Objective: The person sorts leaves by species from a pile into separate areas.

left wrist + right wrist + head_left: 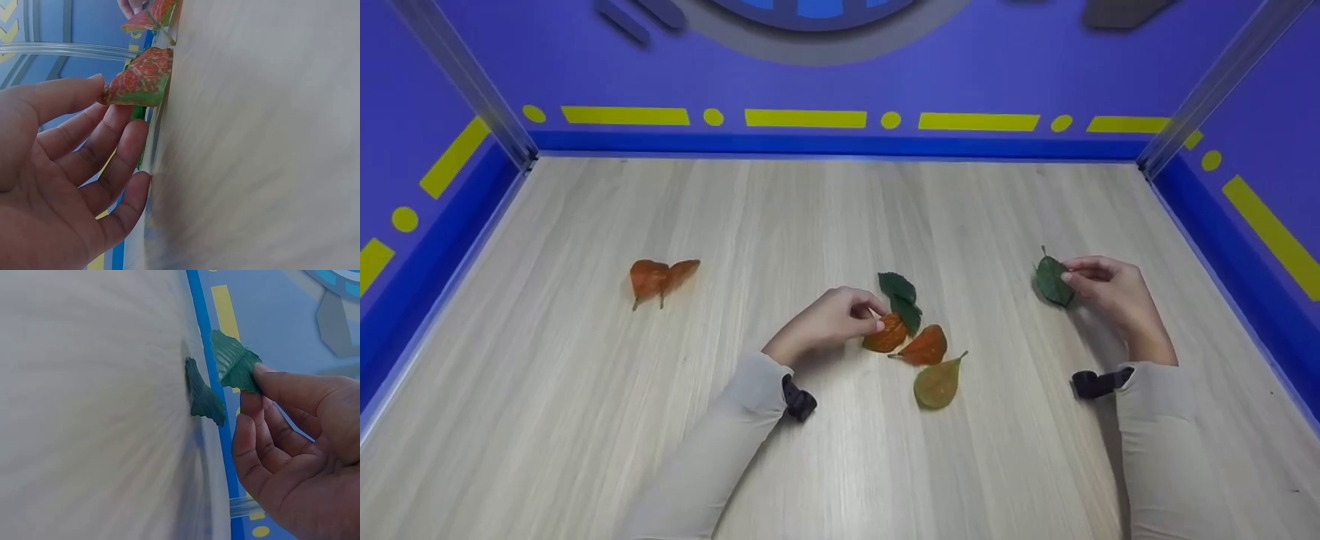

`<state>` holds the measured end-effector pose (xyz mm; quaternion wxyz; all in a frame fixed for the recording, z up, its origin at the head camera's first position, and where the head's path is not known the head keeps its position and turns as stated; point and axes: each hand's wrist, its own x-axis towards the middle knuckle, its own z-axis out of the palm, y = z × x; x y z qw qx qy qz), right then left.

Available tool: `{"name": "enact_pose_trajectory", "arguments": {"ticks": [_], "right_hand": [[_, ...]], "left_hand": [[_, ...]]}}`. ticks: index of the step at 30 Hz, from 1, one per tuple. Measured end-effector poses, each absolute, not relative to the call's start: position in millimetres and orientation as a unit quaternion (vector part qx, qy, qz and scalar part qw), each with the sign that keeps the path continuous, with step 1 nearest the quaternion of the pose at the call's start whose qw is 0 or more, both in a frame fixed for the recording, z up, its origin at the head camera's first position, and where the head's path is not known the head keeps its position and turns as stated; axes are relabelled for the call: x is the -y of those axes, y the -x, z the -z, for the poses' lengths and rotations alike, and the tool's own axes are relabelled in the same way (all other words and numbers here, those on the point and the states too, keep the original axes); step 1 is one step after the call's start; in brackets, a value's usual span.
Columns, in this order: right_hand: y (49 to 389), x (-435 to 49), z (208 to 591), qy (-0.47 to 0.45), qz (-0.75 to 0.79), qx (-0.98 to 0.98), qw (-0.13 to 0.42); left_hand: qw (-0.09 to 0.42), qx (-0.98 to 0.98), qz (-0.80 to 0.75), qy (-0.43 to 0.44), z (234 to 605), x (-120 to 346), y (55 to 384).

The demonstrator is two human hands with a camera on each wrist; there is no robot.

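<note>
In the middle of the head view my left hand pinches the edge of an orange-red leaf between thumb and finger. The left wrist view shows this leaf mottled red with a green border. Beside it lie two overlapping dark green leaves, another orange-red leaf and a yellow-green leaf. Over on the right, my right hand pinches a green leaf by its edge. A second green leaf lies on the table close by it in the right wrist view.
Two orange-brown leaves lie touching on the left part of the wooden table. Purple and blue panels with yellow marks wall the table at the back and both sides. A black wrist strap sits on the right sleeve.
</note>
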<state>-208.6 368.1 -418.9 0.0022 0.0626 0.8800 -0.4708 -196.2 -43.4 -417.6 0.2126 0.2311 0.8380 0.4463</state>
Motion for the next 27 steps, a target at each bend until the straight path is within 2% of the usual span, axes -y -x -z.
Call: {"name": "enact_pose_trajectory", "arguments": {"ticks": [9,27], "right_hand": [[204.3,-369.9,421.9,-0.088,0.491,-0.865,0.049],[207.4,-372.9,423.0,-0.068,0.488,-0.869,0.05]], "left_hand": [[0.216,-0.835,-0.452,-0.229,421.1,44.3,193.9],[0.204,-0.84,-0.445,-0.232,418.1,47.1,196.5]]}}
